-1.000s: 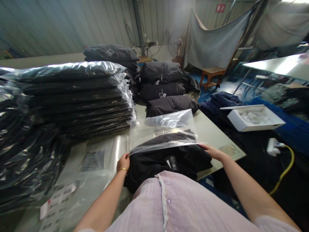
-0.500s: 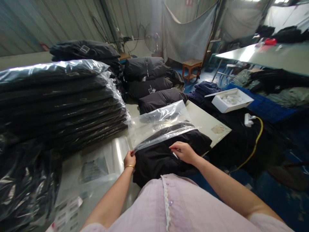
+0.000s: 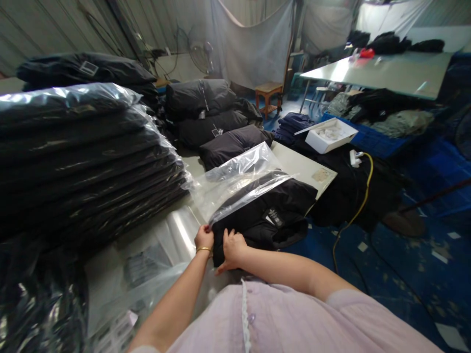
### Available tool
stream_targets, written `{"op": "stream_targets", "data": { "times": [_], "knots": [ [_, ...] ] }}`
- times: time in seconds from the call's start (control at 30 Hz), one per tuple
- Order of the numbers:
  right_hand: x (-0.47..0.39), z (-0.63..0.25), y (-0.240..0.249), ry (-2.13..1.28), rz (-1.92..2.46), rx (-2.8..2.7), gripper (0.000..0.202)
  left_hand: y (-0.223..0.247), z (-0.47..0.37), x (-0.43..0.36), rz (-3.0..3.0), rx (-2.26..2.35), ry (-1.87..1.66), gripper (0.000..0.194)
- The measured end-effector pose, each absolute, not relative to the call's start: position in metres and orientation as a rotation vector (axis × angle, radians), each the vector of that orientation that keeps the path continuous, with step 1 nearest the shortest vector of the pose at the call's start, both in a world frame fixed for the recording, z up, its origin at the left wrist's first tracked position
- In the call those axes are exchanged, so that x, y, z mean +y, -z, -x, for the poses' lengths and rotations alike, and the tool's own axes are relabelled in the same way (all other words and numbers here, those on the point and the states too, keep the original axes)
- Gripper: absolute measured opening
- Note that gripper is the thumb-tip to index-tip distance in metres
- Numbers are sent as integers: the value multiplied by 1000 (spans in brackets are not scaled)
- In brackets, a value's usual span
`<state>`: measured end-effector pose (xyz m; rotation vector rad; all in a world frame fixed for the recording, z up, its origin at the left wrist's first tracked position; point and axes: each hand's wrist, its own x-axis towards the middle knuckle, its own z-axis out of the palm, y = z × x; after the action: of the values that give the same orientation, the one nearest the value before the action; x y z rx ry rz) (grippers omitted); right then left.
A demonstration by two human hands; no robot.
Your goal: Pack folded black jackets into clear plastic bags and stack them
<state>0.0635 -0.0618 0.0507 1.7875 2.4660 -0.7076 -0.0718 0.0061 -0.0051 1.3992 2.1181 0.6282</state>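
Note:
A folded black garment [image 3: 257,215] lies on the pale table in front of me, its far part inside a clear plastic bag [image 3: 235,184]. A black hang tag [image 3: 275,217] with white print rests on the garment. My left hand [image 3: 203,239], with a gold bangle at the wrist, pinches the bag's edge at the garment's near left corner. Close beside it, my right hand [image 3: 232,249] presses on the garment's left end with fingers spread.
A tall stack of bagged black garments [image 3: 81,147] stands at the left. Folded dark bundles [image 3: 235,142] lie behind the bag. Flat plastic bags [image 3: 147,264] cover the table near my left forearm. A white box [image 3: 329,135] and yellow cable [image 3: 366,196] are at the right.
My right hand has moved left from the garment's middle to beside my left hand, and its fingers have spread. The hang tag now shows. The camera view has turned right.

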Motion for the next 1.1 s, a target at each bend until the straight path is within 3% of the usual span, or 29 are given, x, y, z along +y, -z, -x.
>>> {"op": "stream_targets", "data": {
  "times": [0.17,0.37,0.53,0.7,0.9,1.1],
  "knots": [
    [-65,-60,-35,537,-1848,2495,57,-1,81,2,-1503,2006,-589,17],
    [-53,-93,-53,549,-1887,2580,29,-20,100,-7,-1728,1952,-410,25],
    [-48,-113,-67,557,-2216,2492,52,-26,100,-29,-2155,1892,-206,33],
    [-44,-121,-69,696,-2508,2387,53,-24,95,-38,-2327,1765,-146,31],
    [-36,-140,-77,771,-2788,2275,54,-19,93,-21,-2127,1943,-224,25],
    [-35,-131,-76,763,-2567,2391,55,-24,77,-37,-2460,1437,-566,23]
  ]
}}
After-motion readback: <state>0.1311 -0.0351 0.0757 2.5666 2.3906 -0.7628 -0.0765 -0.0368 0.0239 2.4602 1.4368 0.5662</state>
